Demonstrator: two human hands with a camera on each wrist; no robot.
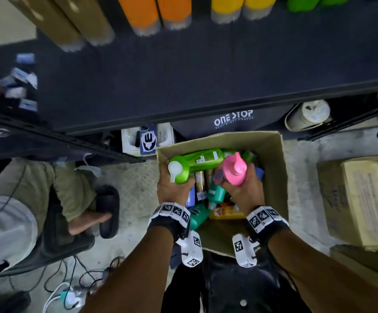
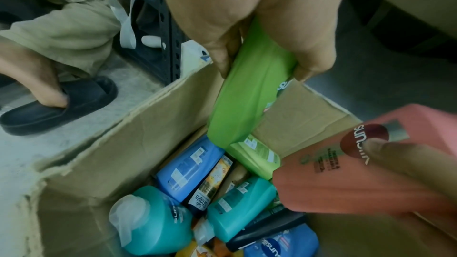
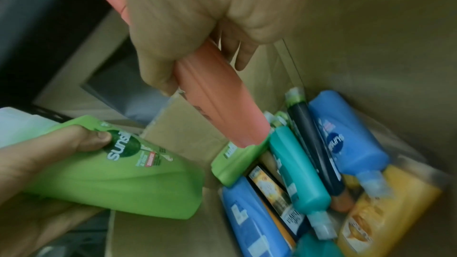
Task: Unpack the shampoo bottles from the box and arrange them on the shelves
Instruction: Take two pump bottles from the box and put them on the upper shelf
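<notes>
the dark shelf point(image 1: 183, 82) runs above the cardboard box point(image 1: 271, 154), with brown, orange, yellow and green bottles standing along its far edge. the cardboard box sits open on the floor just below the shelf, and loose bottles lie jumbled inside it: blue, teal, green, yellow and one dark. to the right of the box stands another closed carton point(image 1: 359, 199); to the left of the box a second person's sandalled foot point(image 1: 106, 211) rests on the floor. over the box's left side the left hand point(image 1: 172, 188) has its fingers curled round a green shampoo bottle point(image 1: 181, 169), white cap up. over the box's middle the right hand point(image 1: 244, 193) grips a pink shampoo bottle point(image 1: 235, 170), raised above the heap.
</notes>
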